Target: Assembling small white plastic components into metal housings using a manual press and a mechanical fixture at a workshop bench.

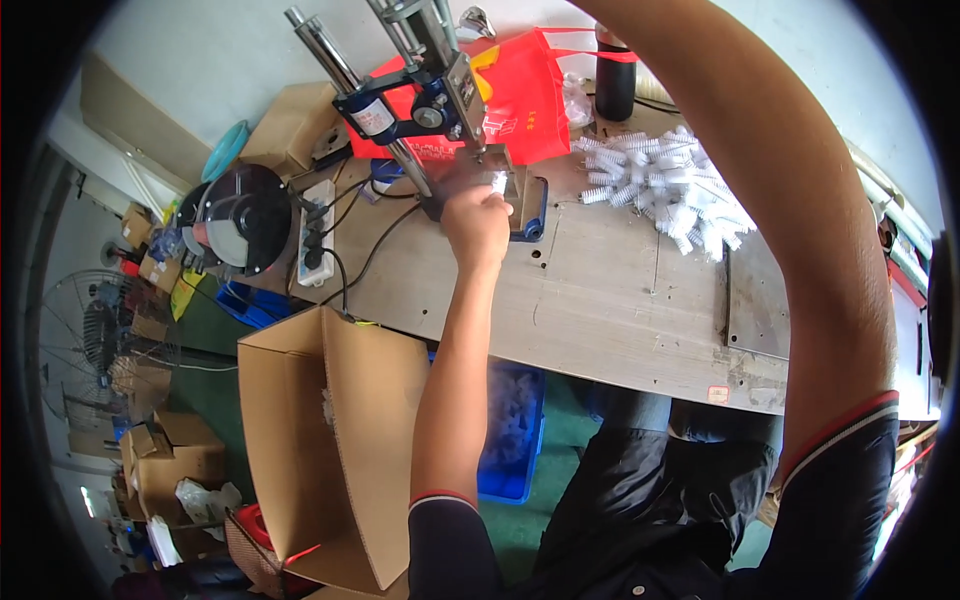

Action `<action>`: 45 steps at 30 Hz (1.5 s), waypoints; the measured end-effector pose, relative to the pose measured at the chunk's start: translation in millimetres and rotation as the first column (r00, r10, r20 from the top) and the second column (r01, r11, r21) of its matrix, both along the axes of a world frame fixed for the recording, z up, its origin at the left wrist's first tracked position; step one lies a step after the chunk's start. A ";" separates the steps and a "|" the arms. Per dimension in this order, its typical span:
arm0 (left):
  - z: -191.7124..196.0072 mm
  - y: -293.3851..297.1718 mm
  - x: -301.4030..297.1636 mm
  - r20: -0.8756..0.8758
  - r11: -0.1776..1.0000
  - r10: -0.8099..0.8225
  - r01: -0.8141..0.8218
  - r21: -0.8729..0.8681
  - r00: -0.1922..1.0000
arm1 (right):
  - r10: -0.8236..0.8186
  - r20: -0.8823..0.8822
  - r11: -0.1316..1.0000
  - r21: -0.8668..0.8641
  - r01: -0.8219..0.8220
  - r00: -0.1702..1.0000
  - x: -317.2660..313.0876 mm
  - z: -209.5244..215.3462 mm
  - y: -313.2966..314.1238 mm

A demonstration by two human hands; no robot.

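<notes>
My left hand [476, 222] reaches up to the base of a bench press [428, 117], fingers closed on a small white plastic piece [498, 182]. It holds the piece at the press's metal fixture [518, 188], below the ram. Part of the piece is hidden by my fingers. My right arm [790, 170] rises along the right side and runs out through the top edge, so my right hand is out of the picture. A pile of white ribbed plastic pieces [655, 185] lies on the worktable [600, 290], to the right of the press.
Behind the press stand a red bag [535, 95] and a dark bottle [614, 85]. A white power strip [316, 230] with black cables lies at left. Below the table edge are an open cardboard box [375, 400] and a blue bin [520, 470] with pale pieces. A fan [100, 330] stands far left.
</notes>
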State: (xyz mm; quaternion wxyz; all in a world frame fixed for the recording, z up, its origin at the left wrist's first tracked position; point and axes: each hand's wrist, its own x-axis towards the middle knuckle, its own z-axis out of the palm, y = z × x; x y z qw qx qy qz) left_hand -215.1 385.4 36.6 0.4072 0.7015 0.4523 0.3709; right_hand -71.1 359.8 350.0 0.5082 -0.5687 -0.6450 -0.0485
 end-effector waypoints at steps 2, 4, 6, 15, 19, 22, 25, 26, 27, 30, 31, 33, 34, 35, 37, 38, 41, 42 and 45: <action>-0.2 -5.5 11.3 0.061 1.000 -0.022 0.021 0.021 0.998 | 0.025 -0.034 0.999 -0.032 -0.026 0.999 34.4 2.7 18.1; 0.6 -3.8 7.6 0.115 0.999 -0.004 -0.001 0.043 0.993 | -0.120 0.121 0.993 0.021 0.118 0.985 51.5 -9.0 17.8; 4.2 -2.3 6.8 0.021 0.999 -0.024 0.024 -0.024 1.000 | -0.302 0.249 0.950 0.157 0.270 0.920 71.7 -25.9 3.5; 11.7 -7.2 7.8 0.135 0.995 0.037 -0.024 -0.102 0.990 | -0.418 0.434 0.788 -0.264 0.556 0.798 103.1 -133.8 -94.9; 10.8 -8.2 13.1 0.138 0.990 0.031 -0.012 -0.140 0.990 | -0.318 0.613 0.810 -0.221 0.544 0.723 114.1 -170.9 -88.4; 11.1 -9.7 12.2 0.145 0.987 0.046 -0.023 -0.157 0.988 | -0.327 0.581 0.738 -0.336 0.585 0.746 106.8 -190.5 -83.4; 9.7 -7.9 14.1 0.130 0.983 0.052 -0.028 -0.184 0.990 | -0.381 0.454 0.744 -0.366 0.559 0.805 95.4 -224.9 -75.5; 10.5 -9.2 15.4 0.135 0.980 0.066 -0.039 -0.195 0.989 | -0.379 0.427 0.734 -0.403 0.548 0.821 94.0 -228.8 -75.4; 10.4 -9.3 15.1 0.139 0.977 0.081 -0.051 -0.205 0.987 | -0.381 0.425 0.732 -0.404 0.548 0.821 92.2 -231.7 -74.4; 8.4 -7.5 13.0 0.112 0.983 0.066 -0.046 -0.178 0.992 | -0.398 0.368 0.746 -0.404 0.530 0.841 89.4 -237.6 -71.3; 7.1 -6.5 12.5 0.108 0.982 0.066 -0.046 -0.182 0.992 | -0.396 0.367 0.744 -0.409 0.529 0.842 89.8 -237.9 -70.9; 5.9 -5.1 14.7 0.128 0.984 0.081 -0.059 -0.170 0.988 | -0.402 0.358 0.752 -0.396 0.527 0.843 92.5 -240.2 -71.0; 6.4 -7.0 16.7 0.152 0.985 0.071 -0.046 -0.164 0.986 | -0.407 0.358 0.746 -0.400 0.532 0.841 92.5 -245.8 -69.2; 7.3 -6.9 16.9 0.150 0.985 0.063 -0.038 -0.167 0.987 | -0.433 0.332 0.749 -0.385 0.539 0.838 90.1 -254.5 -65.0; 11.8 -5.6 19.9 0.140 0.992 0.028 -0.010 -0.125 0.990 | -0.539 0.258 0.756 -0.271 0.595 0.802 83.2 -271.3 -55.5; 12.1 -9.6 22.2 0.145 0.990 0.046 -0.025 -0.140 0.988 | -0.505 0.266 0.755 -0.324 0.570 0.821 88.7 -273.0 -59.4; 2.0 0.3 9.3 0.133 0.990 0.084 -0.067 -0.123 0.988 | -0.403 0.306 0.763 -0.408 0.501 0.863 84.6 -253.4 -64.4; -0.3 -2.9 10.4 0.108 0.996 0.079 -0.074 -0.053 0.991 | -0.351 0.315 0.755 -0.461 0.466 0.882 86.3 -249.0 -67.8; -4.3 -9.8 14.8 -0.024 0.975 0.076 -0.069 0.209 0.997 | -0.294 0.367 0.755 -0.477 0.449 0.883 95.1 -235.2 -76.5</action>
